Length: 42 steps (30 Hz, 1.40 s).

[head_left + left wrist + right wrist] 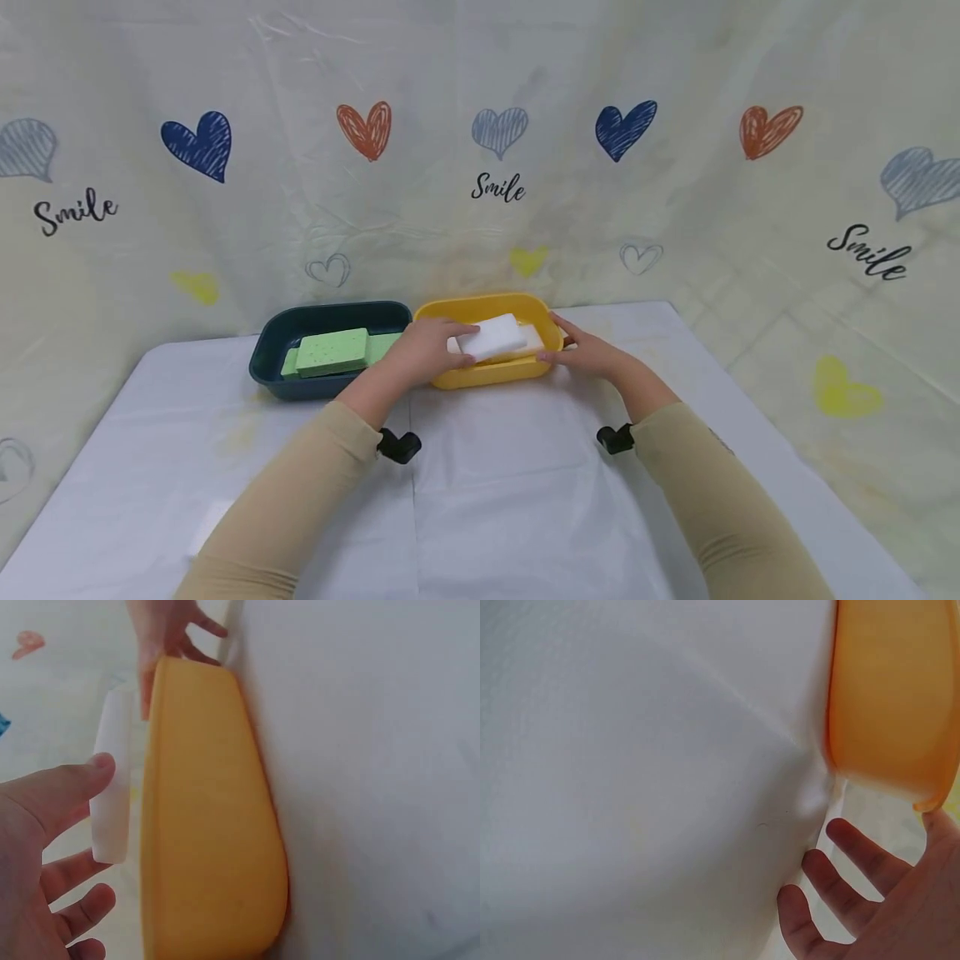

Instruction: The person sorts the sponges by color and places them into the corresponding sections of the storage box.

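Over the yellow oval plastic tub [495, 373], the left hand [423, 350] pinches a white rectangular foam sponge [491, 337] between thumb and fingers, just above the rim. Beside it, the right hand [588, 350] rests relaxed, fingers spread, thumb on the tub's edge.

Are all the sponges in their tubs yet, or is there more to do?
Nearly. The green sponges already lie in the dark tub. The left hand holds a white sponge just over the yellow tub, where another white one lies. The right hand steadies the tub's rim. Setting that sponge down looks like the only thing left.
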Tool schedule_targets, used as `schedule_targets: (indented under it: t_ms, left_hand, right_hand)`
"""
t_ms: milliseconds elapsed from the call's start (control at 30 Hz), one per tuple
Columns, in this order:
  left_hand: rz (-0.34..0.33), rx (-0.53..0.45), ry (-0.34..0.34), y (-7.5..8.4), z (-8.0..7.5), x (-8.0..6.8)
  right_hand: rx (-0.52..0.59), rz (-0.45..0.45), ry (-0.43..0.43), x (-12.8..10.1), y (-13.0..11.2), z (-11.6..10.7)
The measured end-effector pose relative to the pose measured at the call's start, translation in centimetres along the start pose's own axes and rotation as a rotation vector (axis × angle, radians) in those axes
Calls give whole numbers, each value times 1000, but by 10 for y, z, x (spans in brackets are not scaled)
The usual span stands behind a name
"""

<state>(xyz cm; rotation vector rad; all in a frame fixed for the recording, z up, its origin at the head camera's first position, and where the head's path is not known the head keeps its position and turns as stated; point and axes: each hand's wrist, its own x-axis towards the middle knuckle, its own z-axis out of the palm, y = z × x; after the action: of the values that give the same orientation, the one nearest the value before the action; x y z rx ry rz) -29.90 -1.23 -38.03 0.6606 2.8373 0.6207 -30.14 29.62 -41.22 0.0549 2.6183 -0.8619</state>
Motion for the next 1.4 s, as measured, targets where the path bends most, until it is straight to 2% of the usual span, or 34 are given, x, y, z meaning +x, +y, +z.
schedule_targets:
  t_ms: [267,533,833,1000,1267,1400]
  left_hand:
    - [5,33,-68,17,23,43]
    - [0,19,-103,29,35,63]
    - [11,123,-124,35,35,64]
    - [-1,110,-135,35,31,61]
    - [-11,100,-110,25,29,60]
    - [-2,82,-98,24,23,52]
  right_hand:
    - [2,5,-2,2,2,0]
    - [3,-7,11,-1,-1,0]
    - [-3,-23,8,1,3,0]
    - [0,-29,6,0,0,-1]
    - [-7,-24,-3,-1,1,-1]
    - [-9,-20,1,0,3,-2]
